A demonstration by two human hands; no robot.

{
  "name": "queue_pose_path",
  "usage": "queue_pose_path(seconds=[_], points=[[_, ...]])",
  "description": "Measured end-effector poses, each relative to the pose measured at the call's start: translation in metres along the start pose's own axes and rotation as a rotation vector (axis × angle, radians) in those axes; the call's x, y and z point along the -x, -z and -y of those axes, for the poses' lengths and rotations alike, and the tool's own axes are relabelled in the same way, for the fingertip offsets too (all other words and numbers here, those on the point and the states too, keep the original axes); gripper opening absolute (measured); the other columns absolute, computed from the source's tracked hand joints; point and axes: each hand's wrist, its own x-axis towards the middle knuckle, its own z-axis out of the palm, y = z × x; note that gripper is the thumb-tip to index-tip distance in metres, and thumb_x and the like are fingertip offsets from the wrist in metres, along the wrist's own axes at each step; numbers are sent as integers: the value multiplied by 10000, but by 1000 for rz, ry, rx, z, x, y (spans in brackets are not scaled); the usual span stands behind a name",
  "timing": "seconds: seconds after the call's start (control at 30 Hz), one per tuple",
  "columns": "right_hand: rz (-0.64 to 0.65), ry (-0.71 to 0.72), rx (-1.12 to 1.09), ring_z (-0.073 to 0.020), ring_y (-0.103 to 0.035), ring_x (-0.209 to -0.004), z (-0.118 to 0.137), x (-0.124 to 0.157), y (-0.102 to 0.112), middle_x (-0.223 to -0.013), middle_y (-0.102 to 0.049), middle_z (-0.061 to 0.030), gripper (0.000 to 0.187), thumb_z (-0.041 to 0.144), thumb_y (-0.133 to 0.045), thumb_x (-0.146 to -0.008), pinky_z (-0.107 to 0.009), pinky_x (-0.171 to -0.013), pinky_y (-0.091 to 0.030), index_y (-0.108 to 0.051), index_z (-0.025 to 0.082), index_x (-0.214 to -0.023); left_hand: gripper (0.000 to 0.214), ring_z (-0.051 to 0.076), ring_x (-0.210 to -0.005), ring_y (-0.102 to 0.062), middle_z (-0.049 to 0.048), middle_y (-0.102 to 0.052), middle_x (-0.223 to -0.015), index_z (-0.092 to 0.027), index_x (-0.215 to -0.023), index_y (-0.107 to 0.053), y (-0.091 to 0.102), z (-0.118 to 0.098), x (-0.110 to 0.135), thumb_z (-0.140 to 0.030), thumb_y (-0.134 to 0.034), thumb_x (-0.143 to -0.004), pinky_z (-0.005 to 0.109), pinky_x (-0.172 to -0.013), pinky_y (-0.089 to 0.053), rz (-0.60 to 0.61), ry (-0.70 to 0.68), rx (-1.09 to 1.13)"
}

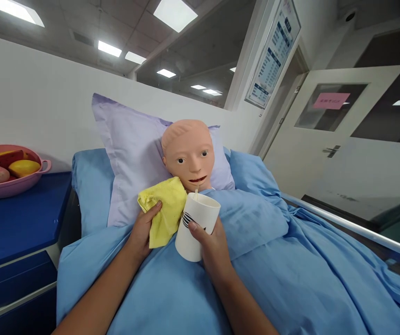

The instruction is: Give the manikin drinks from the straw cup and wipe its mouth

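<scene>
One white cup (190,243) is held tilted just below the dummy's head (189,146), its straw (196,191) rising to the mouth; whether the tip sits between the lips or only against them is hard to tell. The person's right hand (216,246) grips the cup, thumb across its front, fingers mostly hidden behind. Below the head, on the person's left, the left hand (142,232) pinches a folded yellow cloth (168,211) close to the chin. Judging by this, bringing cup, straw and cloth up to the head looks done; neither cup nor cloth is yet set down. How much the cup holds cannot be seen. Behind the head leans a lilac pillow (132,153), and a blue quilt (276,279) spreads below. Well left of the head, a pink bowl (15,187) with what looks like fruit sits on a blue cabinet (15,225).
</scene>
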Motion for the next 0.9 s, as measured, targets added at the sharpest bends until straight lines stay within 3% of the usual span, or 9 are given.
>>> queue_pose_path(seconds=[0.37,0.7,0.9], points=[[-12,-59,-109,-227,-653,-848,2,-3,1,-997,-689,-54,616,464,-807,-693,-344,-704,-558,-586,216,-1211,565,309,-1068,-682,151,-706,-1190,-137,-1361,-517,2,1,-2,-255,-689,-836,441,-997,-541,25,-5,39],[-1,-81,-202,-266,-674,-966,3,-3,0,-1104,-703,-76,530,441,-768,-756,-348,-748,-574,-590,213,-1199,557,308,-1063,-686,158,-709,-1179,-120,-1350,-525,-1,0,1,-262,-687,-837,439,-998,-539,6,3,19],[-5,-90,-207,-254,-683,-909,5,-3,-1,-1072,-711,-71,566,448,-770,-752,-330,-703,-575,-581,214,-1231,541,309,-1065,-685,157,-709,-1178,-121,-1343,-532,-3,0,0,-251,-680,-839,440,-994,-542,14,0,12]])
